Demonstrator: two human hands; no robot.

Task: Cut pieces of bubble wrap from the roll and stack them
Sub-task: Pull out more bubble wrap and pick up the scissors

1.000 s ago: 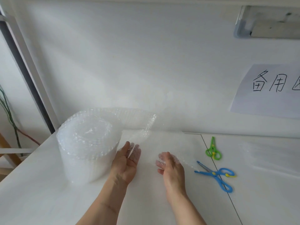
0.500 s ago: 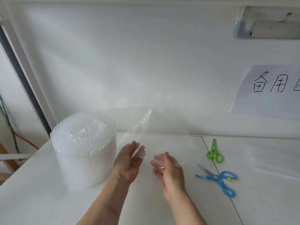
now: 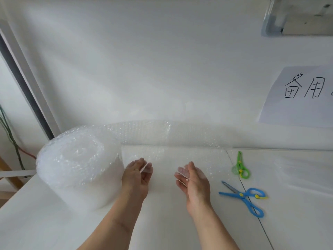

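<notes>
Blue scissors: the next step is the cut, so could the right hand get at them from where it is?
Probably yes. The blue scissors lie flat on the table just right of the right hand, nothing between them. But that hand now pinches the bubble wrap sheet and must let go first.

A white bench [image 3: 54, 222] runs under the white wall, with a thin seam crossing it toward four o'clock. The bubble wrap roll [image 3: 79, 170] stands on end at nine o'clock. At three o'clock lie the green scissors [image 3: 240, 167], with the blue scissors [image 3: 246, 197] nearer, across the seam.
</notes>
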